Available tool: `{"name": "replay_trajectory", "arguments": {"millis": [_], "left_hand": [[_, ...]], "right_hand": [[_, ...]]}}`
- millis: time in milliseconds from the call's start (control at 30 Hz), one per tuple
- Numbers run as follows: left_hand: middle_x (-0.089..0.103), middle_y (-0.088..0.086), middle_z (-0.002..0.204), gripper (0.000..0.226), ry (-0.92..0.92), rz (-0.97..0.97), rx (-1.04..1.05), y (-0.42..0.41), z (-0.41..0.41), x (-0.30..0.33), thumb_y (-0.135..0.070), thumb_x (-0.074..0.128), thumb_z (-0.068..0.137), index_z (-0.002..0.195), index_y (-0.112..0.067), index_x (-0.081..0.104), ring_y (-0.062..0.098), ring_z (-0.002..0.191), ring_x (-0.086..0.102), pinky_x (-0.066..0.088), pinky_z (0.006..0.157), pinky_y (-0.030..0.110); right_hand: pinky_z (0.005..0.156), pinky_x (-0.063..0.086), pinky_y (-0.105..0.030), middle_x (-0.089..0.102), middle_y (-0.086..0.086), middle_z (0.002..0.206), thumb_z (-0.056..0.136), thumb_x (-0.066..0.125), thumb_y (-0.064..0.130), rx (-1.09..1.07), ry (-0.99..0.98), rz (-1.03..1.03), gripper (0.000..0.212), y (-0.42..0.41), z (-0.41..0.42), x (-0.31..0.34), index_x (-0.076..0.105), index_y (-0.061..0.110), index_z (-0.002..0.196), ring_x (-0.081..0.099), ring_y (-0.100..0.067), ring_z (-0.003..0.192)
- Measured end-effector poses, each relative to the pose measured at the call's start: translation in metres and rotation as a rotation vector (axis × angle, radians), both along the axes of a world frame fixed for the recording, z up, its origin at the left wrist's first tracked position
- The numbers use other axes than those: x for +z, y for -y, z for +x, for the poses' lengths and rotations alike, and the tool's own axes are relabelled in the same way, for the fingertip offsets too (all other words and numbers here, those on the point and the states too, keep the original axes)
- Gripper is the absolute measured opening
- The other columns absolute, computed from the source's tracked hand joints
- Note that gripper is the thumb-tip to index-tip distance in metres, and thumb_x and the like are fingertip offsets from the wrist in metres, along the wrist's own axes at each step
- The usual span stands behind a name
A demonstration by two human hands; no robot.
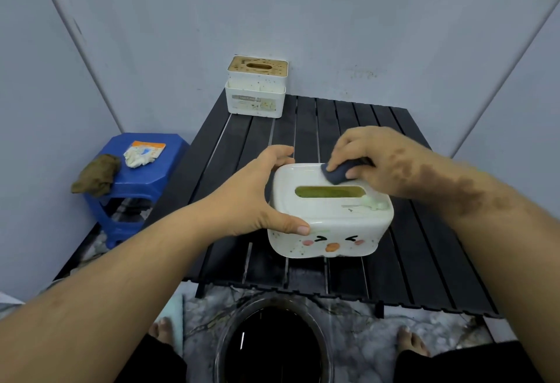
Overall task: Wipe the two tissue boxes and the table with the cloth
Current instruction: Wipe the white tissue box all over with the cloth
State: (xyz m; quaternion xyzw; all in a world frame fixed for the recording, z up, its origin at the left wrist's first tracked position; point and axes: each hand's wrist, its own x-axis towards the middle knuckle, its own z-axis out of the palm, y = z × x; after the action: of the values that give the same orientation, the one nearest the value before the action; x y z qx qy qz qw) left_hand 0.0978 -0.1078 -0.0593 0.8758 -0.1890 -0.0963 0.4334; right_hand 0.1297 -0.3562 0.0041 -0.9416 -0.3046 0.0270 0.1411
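A white tissue box (330, 219) with a cartoon face on its front stands near the front of the black slatted table (424, 261). My left hand (257, 194) grips the box's left end, thumb on the front corner. My right hand (369, 161) holds a bunched dark blue cloth (336, 174) and presses it on the far edge of the box's top, behind the slot. A second white tissue box (256, 91) with a wooden lid, speckled with dirt, stands at the table's far left corner.
A blue plastic stool (136, 182) left of the table carries an olive rag (97, 175), a white crumpled item and an orange-white packet. A round dark basin (272, 343) sits on the floor between my feet. Grey walls close in behind and on both sides.
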Motion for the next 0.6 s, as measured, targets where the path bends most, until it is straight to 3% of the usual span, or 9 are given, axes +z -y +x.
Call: {"name": "replay_trajectory", "arguments": {"millis": [67,133,300,600], "left_hand": [[0.046,-0.022,0.144,0.117,0.011,0.027,0.009,0.000,0.000,0.000,-0.047,0.099,0.054,0.150,-0.040,0.033,0.005,0.132,0.044,0.035,0.104,0.017],[0.048,-0.020,0.139,0.109,0.016,0.049,0.020,0.000,-0.001,0.001,-0.047,0.099,0.055,0.145,-0.041,0.038,0.005,0.127,0.047,0.040,0.102,0.023],[0.049,-0.023,0.133,0.099,0.025,0.068,0.021,0.001,-0.002,0.004,-0.046,0.098,0.056,0.138,-0.044,0.042,-0.003,0.120,0.048,0.039,0.091,0.014],[0.051,-0.027,0.130,0.100,0.027,0.112,-0.009,0.006,-0.002,0.008,-0.044,0.098,0.055,0.139,-0.042,0.043,-0.008,0.119,0.046,0.036,0.089,0.009]], "right_hand": [[0.089,0.037,-0.007,0.061,0.019,0.106,0.080,0.073,0.002,-0.014,-0.042,0.051,0.040,0.023,-0.002,0.001,0.070,0.040,0.093,0.056,0.000,0.101],[0.090,0.042,-0.015,0.063,0.020,0.104,0.078,0.075,0.003,-0.024,-0.074,0.089,0.040,0.039,-0.007,0.001,0.071,0.041,0.091,0.058,0.000,0.101],[0.091,0.048,-0.032,0.065,0.017,0.102,0.078,0.077,0.008,-0.011,-0.152,0.140,0.032,0.061,-0.020,0.004,0.073,0.035,0.093,0.062,-0.008,0.100],[0.090,0.050,-0.040,0.067,0.014,0.100,0.076,0.075,0.014,0.041,-0.219,0.152,0.027,0.074,-0.028,0.007,0.073,0.035,0.093,0.064,-0.012,0.097]]}}
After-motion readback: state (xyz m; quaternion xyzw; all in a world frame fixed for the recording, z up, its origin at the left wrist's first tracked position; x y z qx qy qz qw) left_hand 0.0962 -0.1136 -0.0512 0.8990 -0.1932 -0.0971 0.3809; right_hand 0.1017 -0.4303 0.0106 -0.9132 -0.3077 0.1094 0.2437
